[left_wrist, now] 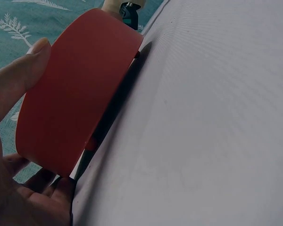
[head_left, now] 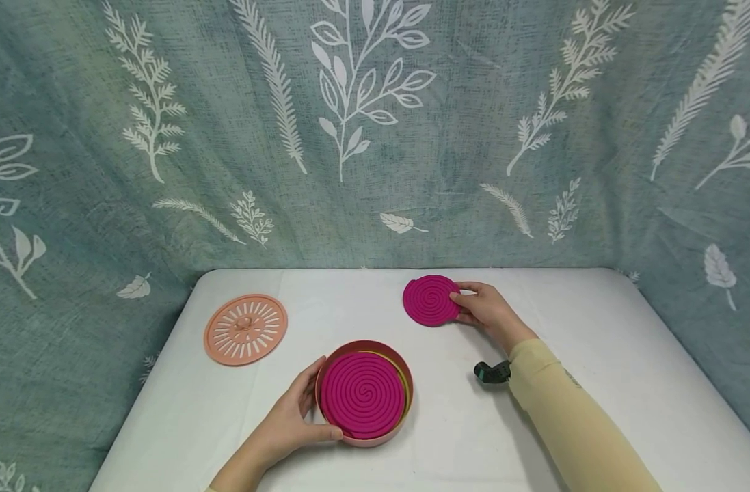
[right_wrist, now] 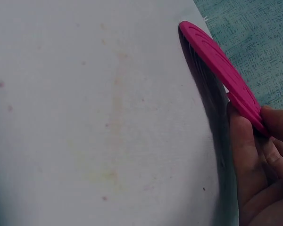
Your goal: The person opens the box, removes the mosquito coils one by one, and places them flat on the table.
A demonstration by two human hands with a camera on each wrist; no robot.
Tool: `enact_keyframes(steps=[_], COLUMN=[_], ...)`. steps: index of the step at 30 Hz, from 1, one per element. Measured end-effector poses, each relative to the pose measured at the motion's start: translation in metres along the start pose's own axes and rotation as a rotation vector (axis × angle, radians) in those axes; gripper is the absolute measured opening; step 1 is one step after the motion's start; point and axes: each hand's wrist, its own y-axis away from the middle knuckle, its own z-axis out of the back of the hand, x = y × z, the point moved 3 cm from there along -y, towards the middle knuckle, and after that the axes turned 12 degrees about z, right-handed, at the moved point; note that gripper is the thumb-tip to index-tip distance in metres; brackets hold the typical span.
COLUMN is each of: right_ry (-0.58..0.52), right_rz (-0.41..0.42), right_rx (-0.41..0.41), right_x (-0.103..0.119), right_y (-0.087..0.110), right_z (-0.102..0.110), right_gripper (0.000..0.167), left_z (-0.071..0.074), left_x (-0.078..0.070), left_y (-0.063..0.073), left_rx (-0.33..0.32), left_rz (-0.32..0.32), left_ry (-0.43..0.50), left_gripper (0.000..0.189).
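My left hand [head_left: 292, 415] grips the near left side of a round coral container [head_left: 409, 418], its thumb at the front and fingers along the side. In the left wrist view the container's smooth wall [left_wrist: 80, 89] shows between thumb and fingers. Inside lies a large magenta spiral coaster [head_left: 364, 395], with a yellow-green edge [head_left: 405, 376] showing beneath it. At the back right, my right hand [head_left: 488, 307] pinches a smaller magenta spiral coaster [head_left: 430, 301] by its right edge. The right wrist view shows this coaster [right_wrist: 221, 70] edge-on and tilted, thumb and fingers on its near end.
A coral slotted round lid [head_left: 245, 330] with a small central knob lies at the left of the white table [head_left: 448, 424]. A dark wrist device [head_left: 493, 373] sticks out from the right sleeve. A green leaf-patterned curtain [head_left: 375, 137] hangs behind the table's far edge.
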Motion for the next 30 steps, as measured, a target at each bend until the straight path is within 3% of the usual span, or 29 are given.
enact_keyframes(steps=[30], right_ry=[0.03], right_rz=[-0.053], right_rx=[0.01], right_x=[-0.005], right_y=[-0.019], right_z=[-0.001], right_gripper=[0.055], left_z=[0.0], left_x=[-0.002], left_y=[0.001], left_rx=[0.01], left_rz=[-0.005], left_ry=[0.012], left_gripper=[0.118])
